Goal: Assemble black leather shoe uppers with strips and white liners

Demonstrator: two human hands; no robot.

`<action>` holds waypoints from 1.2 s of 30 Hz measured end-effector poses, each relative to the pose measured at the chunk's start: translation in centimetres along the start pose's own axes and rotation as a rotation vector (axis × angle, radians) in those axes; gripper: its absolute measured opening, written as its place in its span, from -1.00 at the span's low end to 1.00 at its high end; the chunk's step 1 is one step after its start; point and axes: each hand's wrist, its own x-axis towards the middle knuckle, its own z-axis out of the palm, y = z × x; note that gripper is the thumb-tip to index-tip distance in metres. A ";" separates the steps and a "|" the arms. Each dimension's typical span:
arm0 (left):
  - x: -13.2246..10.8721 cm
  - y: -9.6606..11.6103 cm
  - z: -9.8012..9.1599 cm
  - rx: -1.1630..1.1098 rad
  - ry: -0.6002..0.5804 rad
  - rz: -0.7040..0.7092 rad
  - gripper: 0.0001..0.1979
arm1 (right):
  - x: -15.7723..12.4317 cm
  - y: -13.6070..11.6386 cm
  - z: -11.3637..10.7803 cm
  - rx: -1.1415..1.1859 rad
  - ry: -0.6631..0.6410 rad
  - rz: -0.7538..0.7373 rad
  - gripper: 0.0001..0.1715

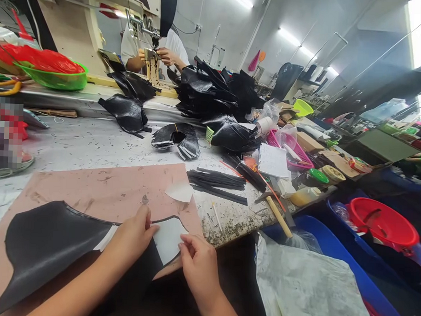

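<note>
A black leather piece (55,245) lies on a pink board, its near edge hanging over the board's front. On its right end sits a white backing patch (168,239); a narrow white strip (106,237) shows beside my left wrist. With fingers curled and thumb at the patch's left side, my left hand (135,231) grips the leather's upper edge. My right hand (198,261) pinches the right edge of the leather, where the patch ends. Its fingertips partly hide that edge. A loose white patch (180,191) rests on the board just above.
The pink board (92,184) covers the near table. Behind it are a ring-shaped leather bundle (176,140), black strips (216,179), and a leather pile (209,91). A hammer (279,215) overhangs the right edge near blue bins (308,226). Another person's hands (167,56) work at a sewing machine (153,66).
</note>
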 end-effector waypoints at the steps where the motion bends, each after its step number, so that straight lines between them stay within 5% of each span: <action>1: 0.1 0.0 0.0 -0.002 0.003 0.001 -0.86 | 0.1 0.0 0.0 -0.002 -0.006 0.003 -0.75; 14: 0.4 0.0 0.2 0.096 -0.027 0.036 -0.97 | -0.2 0.1 -0.2 -0.238 -0.041 -0.150 -0.71; 25: -0.5 1.2 -0.4 0.373 -0.108 0.111 -0.88 | 0.1 -0.8 -0.4 -0.597 -0.093 -0.366 -0.93; 30: -0.7 0.4 -0.4 0.369 0.002 0.255 -0.84 | 0.7 -1.9 -0.2 -0.727 -0.169 -0.381 -0.49; 36: -1.2 -0.8 -0.9 0.461 0.024 0.413 -0.70 | -1.7 -2.1 -0.7 -0.758 -0.270 -0.487 -0.50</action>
